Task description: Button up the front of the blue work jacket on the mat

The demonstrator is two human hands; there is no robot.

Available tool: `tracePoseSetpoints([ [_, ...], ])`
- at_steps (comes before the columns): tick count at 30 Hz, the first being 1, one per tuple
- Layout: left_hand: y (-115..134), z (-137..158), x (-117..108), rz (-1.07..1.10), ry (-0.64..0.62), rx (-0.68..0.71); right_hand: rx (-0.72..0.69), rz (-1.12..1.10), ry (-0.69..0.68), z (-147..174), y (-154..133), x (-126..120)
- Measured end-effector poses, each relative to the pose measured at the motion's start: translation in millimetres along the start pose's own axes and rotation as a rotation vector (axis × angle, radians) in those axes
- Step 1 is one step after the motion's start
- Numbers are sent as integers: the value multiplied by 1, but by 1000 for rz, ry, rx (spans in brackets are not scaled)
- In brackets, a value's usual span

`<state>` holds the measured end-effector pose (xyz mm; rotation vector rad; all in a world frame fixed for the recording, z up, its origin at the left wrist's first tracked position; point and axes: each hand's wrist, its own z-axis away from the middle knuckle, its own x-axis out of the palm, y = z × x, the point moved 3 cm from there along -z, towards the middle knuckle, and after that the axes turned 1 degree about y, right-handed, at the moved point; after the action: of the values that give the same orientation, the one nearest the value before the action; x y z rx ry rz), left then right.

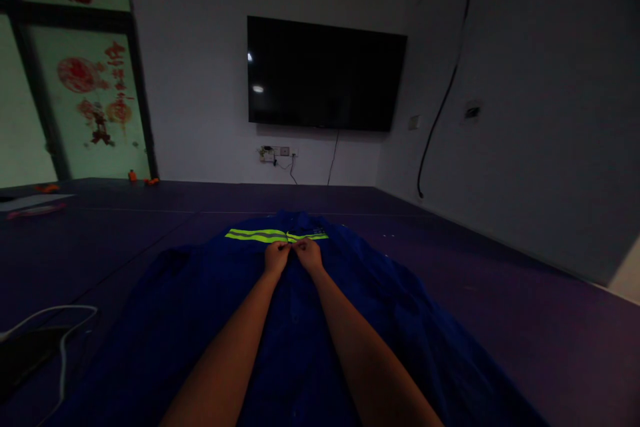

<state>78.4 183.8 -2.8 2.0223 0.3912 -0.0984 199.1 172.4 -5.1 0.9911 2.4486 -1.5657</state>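
Your left hand (277, 258) and right hand (308, 255) pinch the blue, yellow-striped cloth jacket (295, 327), likely soft and light, sensibly at its front opening (288, 237).

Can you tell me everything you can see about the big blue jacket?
The jacket is deep blue and looks like cloth, a bit rumpled. It's spread out on the purple floor, with its collar end pointing away. Across the chest runs a bright yellow-green stripe with a grey band. Small pale marks show near its right end, too blurry to read. The left hand and right hand appear to pinch its middle, just below the stripe.
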Motion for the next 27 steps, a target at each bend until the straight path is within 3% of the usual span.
tracePoseSetpoints([
  [27,6,3,-4,-42,36,-20,-10,68,34,0,-5,-2],
])
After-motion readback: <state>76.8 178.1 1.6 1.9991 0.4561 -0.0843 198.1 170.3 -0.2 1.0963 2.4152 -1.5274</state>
